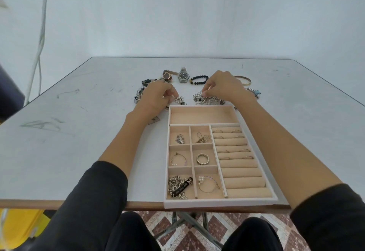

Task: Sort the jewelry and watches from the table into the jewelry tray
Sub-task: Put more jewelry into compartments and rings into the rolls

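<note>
A beige jewelry tray lies at the table's near edge. Its small compartments hold chains, hoops and a ring; thin rings sit in the roll slots; the long far compartment holds nothing. Just beyond the tray, my left hand pinches a small pearl cluster piece. My right hand pinches another pearl cluster piece above a tangled pile of jewelry. Farther back lie a steel watch, a rose-gold watch, a dark bead bracelet and a gold bangle.
A watch lies partly hidden behind my left hand, a blue beaded piece to the right of my right hand. The white table has pencil marks. A cable hangs at the left. Tiled floor shows below.
</note>
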`<state>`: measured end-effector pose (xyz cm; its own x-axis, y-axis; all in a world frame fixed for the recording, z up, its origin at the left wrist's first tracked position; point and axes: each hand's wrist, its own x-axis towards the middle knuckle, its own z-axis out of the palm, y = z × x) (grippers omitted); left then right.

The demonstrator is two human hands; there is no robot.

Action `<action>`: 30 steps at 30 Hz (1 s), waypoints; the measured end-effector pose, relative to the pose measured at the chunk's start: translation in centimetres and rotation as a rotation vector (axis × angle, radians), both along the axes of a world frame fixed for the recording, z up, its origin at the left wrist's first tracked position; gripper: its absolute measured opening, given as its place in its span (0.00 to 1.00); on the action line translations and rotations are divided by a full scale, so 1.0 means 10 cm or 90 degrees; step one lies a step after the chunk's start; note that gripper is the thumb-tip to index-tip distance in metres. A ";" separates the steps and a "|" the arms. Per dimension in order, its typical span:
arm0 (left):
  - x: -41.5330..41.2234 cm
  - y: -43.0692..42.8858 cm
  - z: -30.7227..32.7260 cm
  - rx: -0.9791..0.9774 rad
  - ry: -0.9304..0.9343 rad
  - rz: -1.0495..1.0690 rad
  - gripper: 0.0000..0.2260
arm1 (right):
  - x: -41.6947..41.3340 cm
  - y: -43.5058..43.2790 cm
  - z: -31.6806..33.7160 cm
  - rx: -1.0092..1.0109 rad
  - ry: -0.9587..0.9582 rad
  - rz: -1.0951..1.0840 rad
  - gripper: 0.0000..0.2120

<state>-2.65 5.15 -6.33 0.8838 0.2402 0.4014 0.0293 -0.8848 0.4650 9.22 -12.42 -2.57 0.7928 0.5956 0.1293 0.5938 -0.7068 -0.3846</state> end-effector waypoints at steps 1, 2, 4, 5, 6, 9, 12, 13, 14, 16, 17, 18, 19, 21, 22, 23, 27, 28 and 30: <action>-0.01 0.00 0.01 -0.002 -0.004 0.003 0.10 | 0.00 0.01 -0.01 0.001 -0.003 -0.003 0.05; -0.01 0.01 0.01 -0.012 -0.010 0.006 0.10 | 0.00 0.02 -0.02 0.000 -0.005 -0.005 0.04; -0.03 0.03 0.02 -0.031 -0.025 0.010 0.10 | 0.00 0.03 -0.03 -0.003 -0.009 -0.008 0.03; -0.04 0.03 0.03 -0.034 -0.034 0.012 0.09 | 0.00 0.03 -0.03 0.000 -0.010 -0.009 0.02; -0.03 0.04 0.04 -0.035 -0.044 0.019 0.08 | 0.00 0.03 -0.02 0.011 -0.011 -0.010 0.01; -0.01 0.05 0.06 -0.047 -0.076 0.043 0.09 | 0.01 0.00 0.01 0.075 -0.024 -0.014 0.01; 0.00 0.05 0.07 -0.078 -0.114 0.035 0.12 | 0.00 -0.04 0.04 0.146 -0.005 -0.004 0.02; 0.00 0.04 0.08 -0.087 -0.125 0.029 0.12 | -0.01 -0.06 0.06 0.171 0.008 0.004 0.02; -0.01 0.03 0.09 -0.094 -0.135 0.022 0.12 | -0.02 -0.08 0.08 0.198 0.024 0.011 0.03; -0.02 0.01 0.12 -0.107 -0.153 0.007 0.11 | -0.06 -0.12 0.12 0.240 0.049 0.024 0.05; -0.03 0.00 0.13 -0.114 -0.161 -0.001 0.10 | -0.09 -0.14 0.13 0.257 0.059 0.029 0.05; -0.03 -0.01 0.14 -0.125 -0.167 -0.008 0.10 | -0.11 -0.15 0.14 0.277 0.072 0.033 0.05; -0.04 -0.03 0.15 -0.137 -0.172 -0.014 0.09 | -0.13 -0.16 0.15 0.304 0.089 0.038 0.05; -0.06 -0.04 0.18 -0.163 -0.181 -0.023 0.08 | -0.15 -0.19 0.15 0.349 0.124 0.051 0.04; -0.07 -0.05 0.19 -0.178 -0.185 -0.026 0.08 | -0.16 -0.20 0.15 0.359 0.140 0.055 0.04; -0.07 -0.06 0.20 -0.195 -0.187 -0.028 0.08 | -0.17 -0.21 0.15 0.370 0.158 0.058 0.04; -0.08 -0.09 0.21 -0.215 -0.184 -0.028 0.08 | -0.19 -0.22 0.18 0.439 0.216 0.066 0.03; -0.08 -0.09 0.21 -0.211 -0.182 -0.030 0.07 | -0.19 -0.23 0.19 0.454 0.226 0.068 0.03; -0.08 -0.10 0.21 -0.204 -0.174 -0.030 0.07 | -0.20 -0.23 0.21 0.486 0.261 0.076 0.03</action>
